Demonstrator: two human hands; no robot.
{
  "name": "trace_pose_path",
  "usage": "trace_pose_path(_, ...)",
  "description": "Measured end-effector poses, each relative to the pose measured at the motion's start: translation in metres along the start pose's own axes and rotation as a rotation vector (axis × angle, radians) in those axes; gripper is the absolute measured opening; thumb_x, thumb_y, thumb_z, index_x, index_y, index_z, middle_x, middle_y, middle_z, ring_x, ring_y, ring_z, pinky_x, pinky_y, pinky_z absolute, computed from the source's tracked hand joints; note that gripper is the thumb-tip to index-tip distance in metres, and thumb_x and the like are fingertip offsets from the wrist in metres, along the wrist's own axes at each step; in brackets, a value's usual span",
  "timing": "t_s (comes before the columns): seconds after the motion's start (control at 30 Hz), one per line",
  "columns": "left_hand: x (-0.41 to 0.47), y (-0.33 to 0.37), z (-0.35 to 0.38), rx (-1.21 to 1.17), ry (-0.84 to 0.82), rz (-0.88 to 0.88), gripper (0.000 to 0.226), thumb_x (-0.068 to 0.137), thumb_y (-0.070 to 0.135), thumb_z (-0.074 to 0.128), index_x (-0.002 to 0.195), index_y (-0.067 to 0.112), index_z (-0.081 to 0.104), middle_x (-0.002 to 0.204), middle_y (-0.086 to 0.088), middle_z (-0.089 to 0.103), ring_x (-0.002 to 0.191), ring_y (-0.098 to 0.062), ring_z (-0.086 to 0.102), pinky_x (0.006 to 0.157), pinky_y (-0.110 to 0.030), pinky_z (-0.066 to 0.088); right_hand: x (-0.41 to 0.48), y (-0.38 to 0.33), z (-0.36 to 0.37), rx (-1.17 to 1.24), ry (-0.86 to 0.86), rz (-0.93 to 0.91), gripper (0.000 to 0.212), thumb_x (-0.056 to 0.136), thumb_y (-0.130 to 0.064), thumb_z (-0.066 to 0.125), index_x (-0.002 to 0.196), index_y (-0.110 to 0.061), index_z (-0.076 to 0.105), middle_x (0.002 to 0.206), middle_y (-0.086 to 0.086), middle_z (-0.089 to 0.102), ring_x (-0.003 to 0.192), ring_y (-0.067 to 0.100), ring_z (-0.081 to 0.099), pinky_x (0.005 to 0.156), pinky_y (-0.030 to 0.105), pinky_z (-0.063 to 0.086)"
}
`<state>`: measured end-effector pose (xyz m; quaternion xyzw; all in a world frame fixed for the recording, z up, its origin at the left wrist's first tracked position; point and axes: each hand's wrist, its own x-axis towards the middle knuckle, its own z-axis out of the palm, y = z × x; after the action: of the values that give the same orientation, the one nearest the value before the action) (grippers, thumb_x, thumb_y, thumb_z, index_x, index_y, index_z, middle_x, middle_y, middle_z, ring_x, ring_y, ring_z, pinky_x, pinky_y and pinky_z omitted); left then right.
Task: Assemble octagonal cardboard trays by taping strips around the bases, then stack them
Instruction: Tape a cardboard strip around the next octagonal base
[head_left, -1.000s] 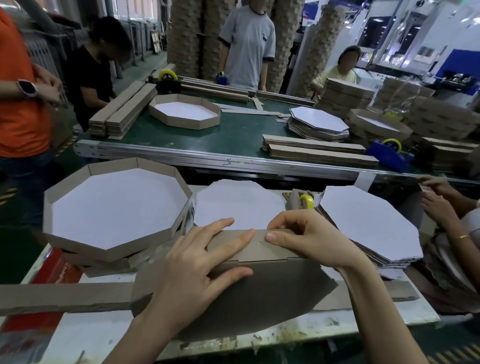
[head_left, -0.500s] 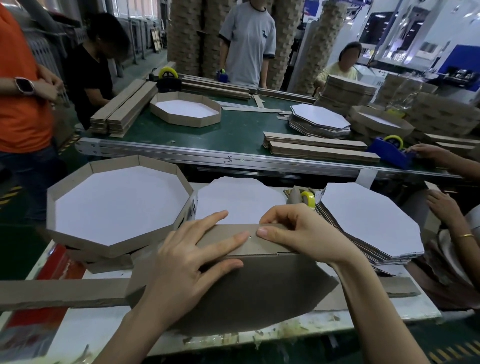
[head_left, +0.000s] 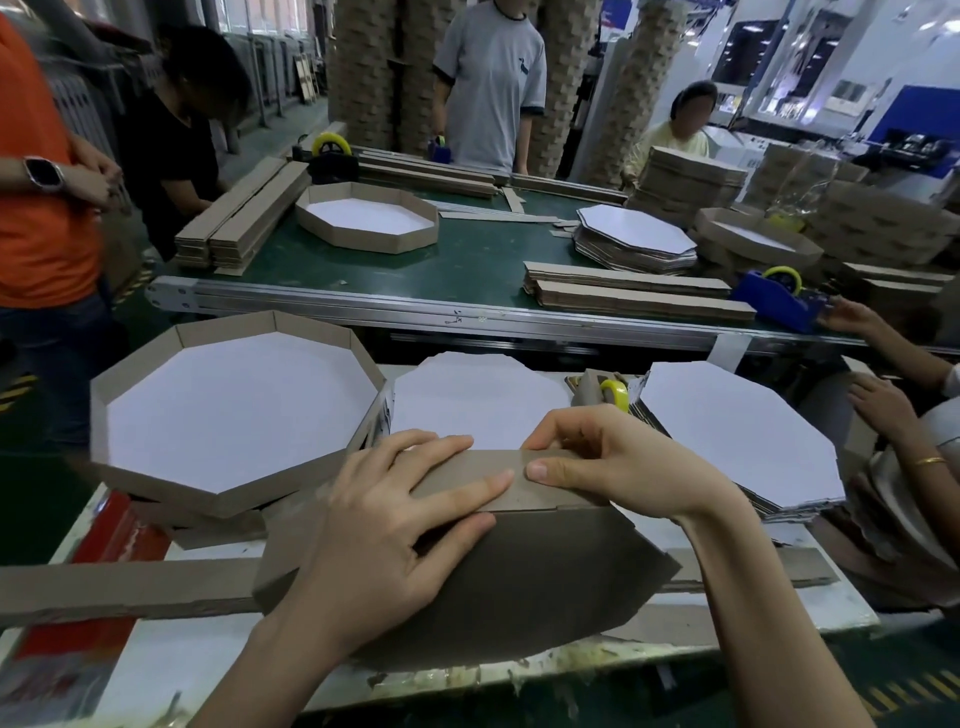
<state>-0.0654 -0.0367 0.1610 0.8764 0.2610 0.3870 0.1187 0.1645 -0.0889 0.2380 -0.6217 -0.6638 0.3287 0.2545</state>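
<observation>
Octagonal base (head_left: 545, 571), brown side up, lies at near edge of counter (head_left: 197, 654) w/ strip (head_left: 130, 590) folded up along its far side; rest of strip trails off left. L hand (head_left: 384, 525) lies flat, fingers straight & spread, pressing strip to base. R hand (head_left: 613, 462) pinches strip's top edge btwn thumb & curled fingers. Behind, a finished tray (head_left: 223, 488) at left, stack of bases (head_left: 737, 431) at right.

A brown octagonal base (head_left: 545, 582) lies underside up, a cardboard strip (head_left: 483, 460) folded along its far edge.
</observation>
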Motion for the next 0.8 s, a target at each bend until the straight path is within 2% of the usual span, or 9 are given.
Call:
trace_pose_path(0.13,0.006,0.007,0.006,-0.065,-0.016,0.02,0.026,0.093,0.05,0.051,0.115,0.05,0.066,0.125,0.012,0.062,0.111,-0.017,0.055,0.086,-0.041,0.046,-0.007,0.011,-0.003,0.045,0.007,0.0,0.028,0.087,-0.036,0.066,0.102,-0.013,0.07,0.097,0.014,0.071,0.091,0.036,0.066,0.081,0.049,0.053)
trace_pose_path(0.23,0.011,0.01,0.009,-0.083,-0.063,-0.009,0.026,0.092,0.051,0.049,0.112,0.052,0.066,0.126,0.012,0.062,0.109,-0.016,0.054,0.085,-0.041,0.047,-0.011,0.034,-0.004,0.152,0.071,0.014,0.027,0.091,-0.039,0.064,0.106,-0.019,0.073,0.102,0.003,0.073,0.099,0.026,0.068,0.085,0.039,0.055)
trace_pose_path(0.3,0.017,0.01,0.009,-0.114,-0.085,-0.048,0.027,0.09,0.052,0.049,0.109,0.052,0.067,0.126,0.014,0.061,0.111,-0.014,0.053,0.087,-0.039,0.047,-0.007,0.062,-0.008,0.28,0.276,0.091,0.023,0.093,-0.039,0.061,0.106,-0.025,0.074,0.104,-0.004,0.073,0.104,0.018,0.066,0.086,0.036,0.055)
trace_pose_path(0.37,0.024,0.007,0.007,-0.148,-0.099,-0.087,0.028,0.088,0.055,0.047,0.107,0.053,0.067,0.125,0.017,0.06,0.113,-0.01,0.051,0.09,-0.035,0.044,0.002,0.102,-0.016,0.445,0.574,0.243,0.016,0.097,-0.029,0.061,0.102,-0.021,0.075,0.103,0.002,0.072,0.104,0.021,0.066,0.082,0.032,0.056)
trace_pose_path(0.47,0.03,0.001,0.009,-0.166,-0.133,-0.101,0.031,0.084,0.06,0.044,0.106,0.056,0.066,0.127,0.022,0.057,0.115,-0.004,0.047,0.094,-0.029,0.041,0.017,0.174,-0.029,0.584,0.886,0.568,0.02,0.099,-0.014,0.054,0.108,-0.006,0.069,0.092,0.008,0.064,0.09,0.026,0.062,0.084,0.043,0.057)
trace_pose_path(0.53,0.035,-0.003,0.012,-0.172,-0.144,-0.108,0.03,0.083,0.062,0.044,0.105,0.059,0.065,0.126,0.026,0.055,0.116,-0.001,0.046,0.094,-0.027,0.04,0.024,0.216,-0.034,0.577,0.891,0.751,0.026,0.099,-0.011,0.049,0.119,-0.003,0.063,0.086,0.007,0.056,0.084,0.026,0.057,0.087,0.049,0.056)
trace_pose_path(0.63,0.045,-0.007,0.02,-0.182,-0.154,-0.129,0.027,0.082,0.063,0.046,0.103,0.063,0.063,0.125,0.032,0.054,0.119,0.005,0.043,0.095,-0.021,0.037,0.036,0.26,-0.039,0.493,0.756,0.922,0.031,0.099,-0.009,0.048,0.129,-0.005,0.056,0.101,0.013,0.055,0.092,0.03,0.051,0.076,0.046,0.052)
trace_pose_path(0.73,0.059,-0.008,0.028,-0.198,-0.202,-0.151,0.024,0.082,0.063,0.05,0.103,0.067,0.061,0.123,0.036,0.051,0.121,0.007,0.041,0.097,-0.022,0.037,0.056,0.287,-0.046,0.443,0.63,0.94,0.026,0.097,-0.01,0.055,0.121,0.0,0.055,0.109,0.016,0.055,0.1,0.036,0.054,0.085,0.055,0.052)
trace_pose_path(0.8,0.07,-0.009,0.031,-0.183,-0.214,-0.148,0.026,0.082,0.064,0.047,0.105,0.068,0.059,0.123,0.036,0.05,0.12,0.006,0.041,0.098,-0.023,0.038,0.075,0.298,-0.051,0.415,0.574,0.907,0.028,0.096,-0.012,0.059,0.118,0.006,0.056,0.115,0.022,0.061,0.105,0.039,0.06,0.091,0.055,0.051)
